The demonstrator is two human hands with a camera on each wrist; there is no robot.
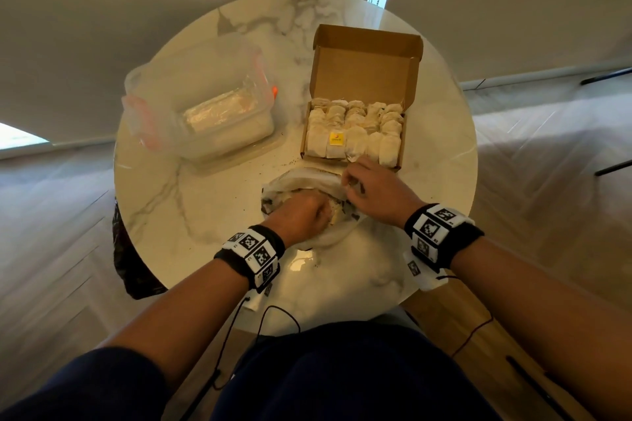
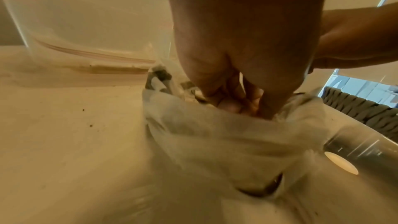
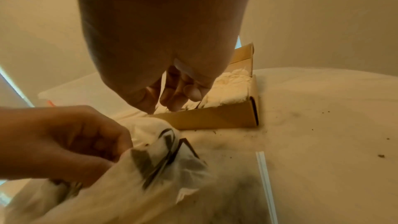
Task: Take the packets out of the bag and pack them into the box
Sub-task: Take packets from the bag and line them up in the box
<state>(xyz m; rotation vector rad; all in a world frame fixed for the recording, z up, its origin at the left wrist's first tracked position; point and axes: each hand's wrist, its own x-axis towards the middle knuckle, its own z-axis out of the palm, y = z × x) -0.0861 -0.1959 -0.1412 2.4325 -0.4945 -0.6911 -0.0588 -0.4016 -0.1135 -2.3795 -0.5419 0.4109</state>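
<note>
An open cardboard box [image 1: 366,72] [image 3: 215,117] stands on the far right of the table, filled with rows of pale packets [image 1: 355,130] [image 3: 228,89]. A crumpled white bag [image 1: 307,181] [image 2: 226,134] [image 3: 161,185] with dark print lies just in front of it. My left hand [image 1: 304,215] [image 2: 239,106] [image 3: 75,142] is inside the bag's mouth, fingers curled round a pale packet [image 1: 334,217] that barely shows beside the knuckles. At the box's front wall, my right hand [image 1: 352,181] [image 3: 176,98] pinches the bag's far rim.
A clear plastic container [image 1: 239,140] [image 2: 86,23] with orange latches stands at the far left of the round marble table [image 1: 205,215]. Dark crumbs [image 3: 381,155] dot the tabletop around the bag and box. A dark object [image 1: 130,249] hangs off the table's left edge.
</note>
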